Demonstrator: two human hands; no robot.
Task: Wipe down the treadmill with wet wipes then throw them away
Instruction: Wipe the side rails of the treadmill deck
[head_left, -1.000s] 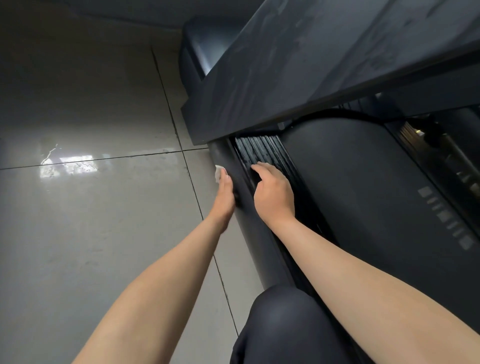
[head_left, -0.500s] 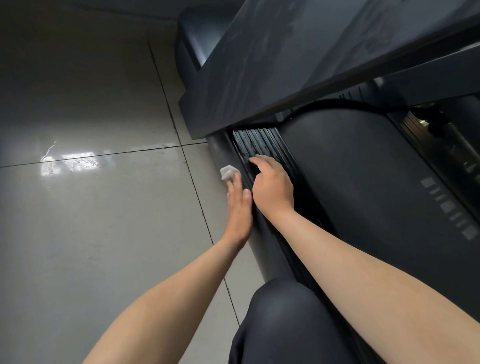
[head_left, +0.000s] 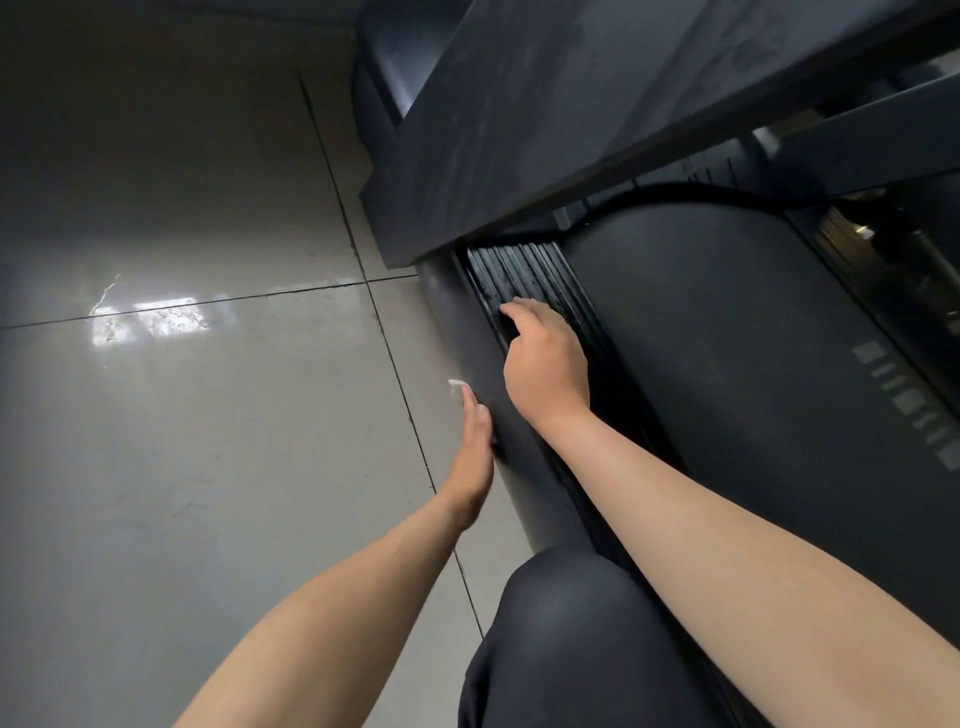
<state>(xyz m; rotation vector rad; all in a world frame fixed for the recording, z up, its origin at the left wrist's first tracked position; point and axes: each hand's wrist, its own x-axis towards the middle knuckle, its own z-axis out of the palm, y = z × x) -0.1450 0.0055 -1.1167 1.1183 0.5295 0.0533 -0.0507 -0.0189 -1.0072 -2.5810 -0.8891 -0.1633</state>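
My left grip (head_left: 475, 447) lies flat with the fingers straight against the outer face of the side rail (head_left: 457, 322), on the left edge of the treadmill (head_left: 753, 364). The wet wipe (head_left: 458, 384) is pressed between my fingers and that face, so only a white corner shows past my fingertips. I hold it spread rather than pinched, I think, so that more of the cloth meets the rail's curve on each pass.

My right grip (head_left: 545, 364) holds nothing. Its fingers are loosely bent and rest on the ribbed foot strip (head_left: 524, 270) just inside the same rail, most likely to steady me while I crouch. My knee (head_left: 571, 597) is by the rail's near end, above the tiled floor (head_left: 208, 441).

The slanted upright (head_left: 571, 104) hangs over the far end of the rail, which is probably why I work low and from the side. The wiping looks unfinished, and the wipe is not yet thrown away.
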